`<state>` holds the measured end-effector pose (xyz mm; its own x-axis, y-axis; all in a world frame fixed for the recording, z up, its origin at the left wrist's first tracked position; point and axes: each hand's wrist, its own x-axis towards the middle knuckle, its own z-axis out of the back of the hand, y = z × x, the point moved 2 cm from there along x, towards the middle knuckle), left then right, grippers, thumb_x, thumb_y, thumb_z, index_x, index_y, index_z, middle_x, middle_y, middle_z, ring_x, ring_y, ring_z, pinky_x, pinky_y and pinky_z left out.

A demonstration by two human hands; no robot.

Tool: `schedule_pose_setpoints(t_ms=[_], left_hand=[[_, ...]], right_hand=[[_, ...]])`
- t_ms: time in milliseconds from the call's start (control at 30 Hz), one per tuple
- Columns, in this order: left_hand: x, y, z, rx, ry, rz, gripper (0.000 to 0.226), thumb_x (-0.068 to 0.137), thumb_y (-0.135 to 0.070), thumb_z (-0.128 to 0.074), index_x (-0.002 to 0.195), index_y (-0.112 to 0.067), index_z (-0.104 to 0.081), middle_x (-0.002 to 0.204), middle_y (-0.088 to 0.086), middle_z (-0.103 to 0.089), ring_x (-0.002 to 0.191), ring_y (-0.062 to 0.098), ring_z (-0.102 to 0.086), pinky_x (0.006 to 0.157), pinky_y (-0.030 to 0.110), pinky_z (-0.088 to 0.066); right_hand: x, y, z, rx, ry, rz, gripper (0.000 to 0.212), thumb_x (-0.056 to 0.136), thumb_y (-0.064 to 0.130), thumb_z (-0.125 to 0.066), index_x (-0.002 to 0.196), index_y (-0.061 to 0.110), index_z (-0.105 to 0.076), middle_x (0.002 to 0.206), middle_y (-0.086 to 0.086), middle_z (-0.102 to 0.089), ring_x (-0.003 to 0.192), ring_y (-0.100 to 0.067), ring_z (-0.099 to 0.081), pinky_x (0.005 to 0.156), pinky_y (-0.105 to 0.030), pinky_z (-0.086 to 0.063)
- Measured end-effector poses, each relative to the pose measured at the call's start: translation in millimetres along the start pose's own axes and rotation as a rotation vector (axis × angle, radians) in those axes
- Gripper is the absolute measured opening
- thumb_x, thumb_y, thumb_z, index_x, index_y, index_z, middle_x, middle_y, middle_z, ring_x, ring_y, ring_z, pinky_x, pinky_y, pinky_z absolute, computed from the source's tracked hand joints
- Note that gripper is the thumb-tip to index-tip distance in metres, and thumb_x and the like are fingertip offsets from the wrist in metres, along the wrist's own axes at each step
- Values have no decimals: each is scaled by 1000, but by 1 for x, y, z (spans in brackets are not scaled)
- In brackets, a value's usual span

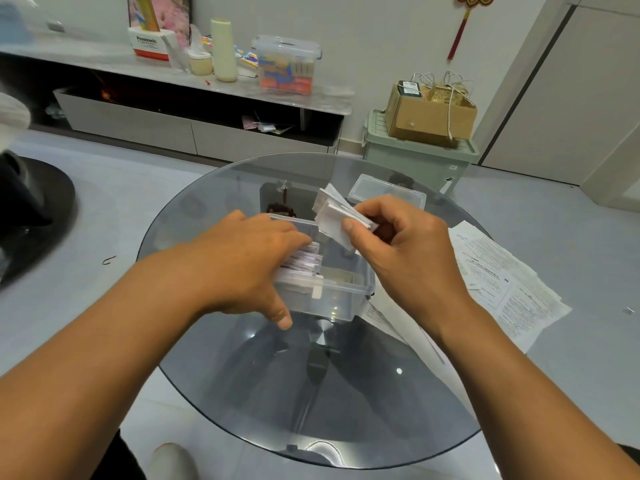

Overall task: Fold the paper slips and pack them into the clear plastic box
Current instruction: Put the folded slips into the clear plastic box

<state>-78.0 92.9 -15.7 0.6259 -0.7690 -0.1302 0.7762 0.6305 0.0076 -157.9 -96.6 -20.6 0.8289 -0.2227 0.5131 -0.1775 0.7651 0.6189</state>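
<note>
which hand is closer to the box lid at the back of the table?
Right. The right hand, holding a folded paper bundle, sits just in front of the lid. The left hand is farther, at the clear box's left side.

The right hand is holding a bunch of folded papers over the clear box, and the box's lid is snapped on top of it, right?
Not quite. The right hand does hold folded paper slips over the clear box, but the box is open. Its lid lies on the glass table behind the box, as the head view shows.
</note>
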Motion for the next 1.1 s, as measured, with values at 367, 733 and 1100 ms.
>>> schedule_pose_setpoints(t_ms=[367,733,1100], left_hand=[[11,-7,-14,22,10,22,68,71,-63,-79,129,-35,-56,119,-9,-38,104,12,-29,82,32,-31],[11,-2,-14,-63,70,81,78,72,-51,-85,136,-40,-41,125,-1,-52,106,22,-55,75,30,-41],[5,9,-6,-311,82,3,41,78,-23,-84,114,-31,-66,98,-10,-68,83,14,-69,76,33,-58]], right_hand=[[-4,-6,-10,-128,17,104,10,92,24,-76,101,22,-78,89,8,-67,77,-4,-58,69,-14,-47],[14,12,-19,-481,244,210,12,95,24,-68,85,19,-73,82,1,-64,73,-22,-62,65,-38,-53],[47,19,-64,-661,649,-6,15,89,10,-71,80,22,-69,87,-9,-69,79,-30,-67,69,-32,-53]])
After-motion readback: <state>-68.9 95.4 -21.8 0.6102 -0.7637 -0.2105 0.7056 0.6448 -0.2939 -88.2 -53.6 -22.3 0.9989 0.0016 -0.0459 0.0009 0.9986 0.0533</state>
